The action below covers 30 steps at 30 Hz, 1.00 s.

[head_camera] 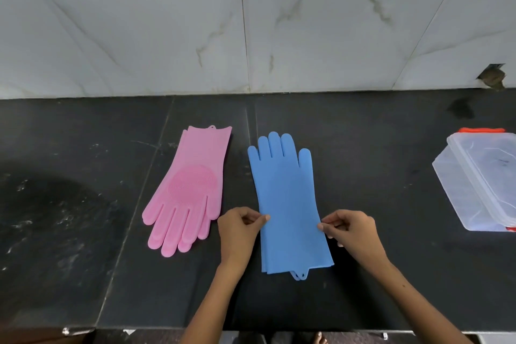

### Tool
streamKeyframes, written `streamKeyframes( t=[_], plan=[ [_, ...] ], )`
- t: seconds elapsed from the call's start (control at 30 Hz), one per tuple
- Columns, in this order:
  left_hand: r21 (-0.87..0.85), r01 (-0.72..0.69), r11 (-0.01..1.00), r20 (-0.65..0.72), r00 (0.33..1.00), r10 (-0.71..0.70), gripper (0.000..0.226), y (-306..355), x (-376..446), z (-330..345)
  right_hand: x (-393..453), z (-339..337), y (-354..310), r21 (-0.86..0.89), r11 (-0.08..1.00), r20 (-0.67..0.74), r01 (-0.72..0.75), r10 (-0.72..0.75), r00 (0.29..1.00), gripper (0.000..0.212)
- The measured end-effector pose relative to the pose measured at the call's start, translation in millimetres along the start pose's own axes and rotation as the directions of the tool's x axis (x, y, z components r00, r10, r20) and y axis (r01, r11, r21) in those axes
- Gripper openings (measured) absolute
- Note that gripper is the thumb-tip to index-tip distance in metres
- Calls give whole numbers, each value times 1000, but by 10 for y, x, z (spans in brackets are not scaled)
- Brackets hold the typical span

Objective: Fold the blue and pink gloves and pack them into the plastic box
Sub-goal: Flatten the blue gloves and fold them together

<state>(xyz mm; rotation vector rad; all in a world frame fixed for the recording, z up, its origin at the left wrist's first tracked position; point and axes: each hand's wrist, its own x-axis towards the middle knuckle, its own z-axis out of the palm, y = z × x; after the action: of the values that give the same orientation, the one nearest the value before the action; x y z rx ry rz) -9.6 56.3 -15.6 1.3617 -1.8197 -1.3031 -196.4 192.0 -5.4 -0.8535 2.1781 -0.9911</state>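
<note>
Nothing is folded or packed yet: the blue gloves (287, 204) lie flat mid-counter, pinched at either edge by the left hand (240, 227) and right hand (350, 229), the pink gloves (190, 190) lie untouched alongside, and the plastic box (485, 179) waits far right.

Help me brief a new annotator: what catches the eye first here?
The blue gloves lie flat mid-counter, fingertips toward the wall, with the left hand and right hand pinching their two side edges. Left of them lie the pink gloves, fingertips toward the person. A clear plastic box sits at the right edge.
</note>
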Motion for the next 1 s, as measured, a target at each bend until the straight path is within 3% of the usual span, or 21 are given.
streamKeyframes(
  t=[0.2, 0.37, 0.6, 0.83, 1.0],
  plan=[
    [173, -39, 984, -35, 998, 45, 9, 47, -178, 77, -124, 41, -56, 56, 998, -5, -27, 27, 1000, 9],
    [188, -46, 981, -21, 998, 51, 11, 49, -145, 49, -142, 41, -93, 172, 983, 6, -61, 61, 998, 9],
    [169, -46, 985, -45, 997, 55, 8, -40, -150, 39, -206, 170, -1, -78, 996, -73, -49, 43, 996, 8],
    [172, -116, 978, 2, 993, 118, 8, -106, -102, 13, -229, 205, 67, -85, 996, -83, -35, 28, 996, 10],
    [256, -269, 928, 86, 963, 255, 9, -98, -98, -73, -200, 131, 61, -104, 994, -45, 30, -35, 998, 6]
  ],
)
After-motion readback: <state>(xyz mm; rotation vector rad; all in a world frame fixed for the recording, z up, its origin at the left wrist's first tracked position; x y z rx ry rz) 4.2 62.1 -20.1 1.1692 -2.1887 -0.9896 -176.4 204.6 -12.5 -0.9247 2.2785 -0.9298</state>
